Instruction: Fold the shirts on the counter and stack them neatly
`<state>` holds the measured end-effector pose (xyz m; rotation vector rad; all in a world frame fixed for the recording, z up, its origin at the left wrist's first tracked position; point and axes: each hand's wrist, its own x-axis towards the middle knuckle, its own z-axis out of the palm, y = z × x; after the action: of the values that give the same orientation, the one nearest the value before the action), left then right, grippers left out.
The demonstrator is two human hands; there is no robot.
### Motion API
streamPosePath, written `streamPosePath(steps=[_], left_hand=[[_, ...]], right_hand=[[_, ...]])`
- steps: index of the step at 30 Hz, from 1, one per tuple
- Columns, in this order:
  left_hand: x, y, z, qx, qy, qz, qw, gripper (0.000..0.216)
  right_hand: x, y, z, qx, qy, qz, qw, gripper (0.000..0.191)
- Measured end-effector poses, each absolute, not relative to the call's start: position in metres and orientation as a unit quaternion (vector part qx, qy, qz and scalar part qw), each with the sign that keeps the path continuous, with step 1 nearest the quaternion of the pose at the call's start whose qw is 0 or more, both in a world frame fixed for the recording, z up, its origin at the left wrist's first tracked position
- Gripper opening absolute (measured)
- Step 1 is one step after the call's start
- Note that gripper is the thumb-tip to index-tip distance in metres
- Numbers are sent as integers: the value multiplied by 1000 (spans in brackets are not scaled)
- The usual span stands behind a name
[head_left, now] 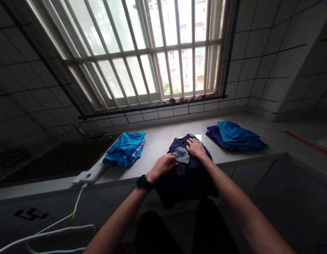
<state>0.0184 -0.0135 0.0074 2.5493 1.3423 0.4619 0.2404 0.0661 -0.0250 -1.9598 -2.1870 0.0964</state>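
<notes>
A dark purple garment (197,173) lies over the counter's front edge, its lower part hanging down in front. A grey-blue patterned piece of cloth (181,155) shows on its upper left side. My left hand (164,165), with a black watch on the wrist, has its fingers curled together on the garment's edge by the patterned piece. My right hand (195,147) rests on the garment's upper part, fingers stretched out and lying flat. Folded blue cloth (126,149) is left of the garment, and a blue and purple folded pile (235,135) is to the right.
A white power strip (93,173) with a cable sits at the counter's (158,135) front left edge. Beyond it is a dark sink (60,155) with a tap (81,131). A barred window (153,53) is behind. A red strip (309,143) lies far right.
</notes>
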Motion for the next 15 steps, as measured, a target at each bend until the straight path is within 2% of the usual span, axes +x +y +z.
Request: streamPosePath(steps=[9,13,15], left_hand=[[7,-7,29,825,529,184,81,26],[52,-11,23,858,483,158,78,47],[68,-9,15,893,425,126,80,46]], right_hand=[[240,64,-23,-662,-741,38,107,60],[240,61,-21,-663,-741,26,101,60],[240,59,-19,-661,-743,24,101,60]])
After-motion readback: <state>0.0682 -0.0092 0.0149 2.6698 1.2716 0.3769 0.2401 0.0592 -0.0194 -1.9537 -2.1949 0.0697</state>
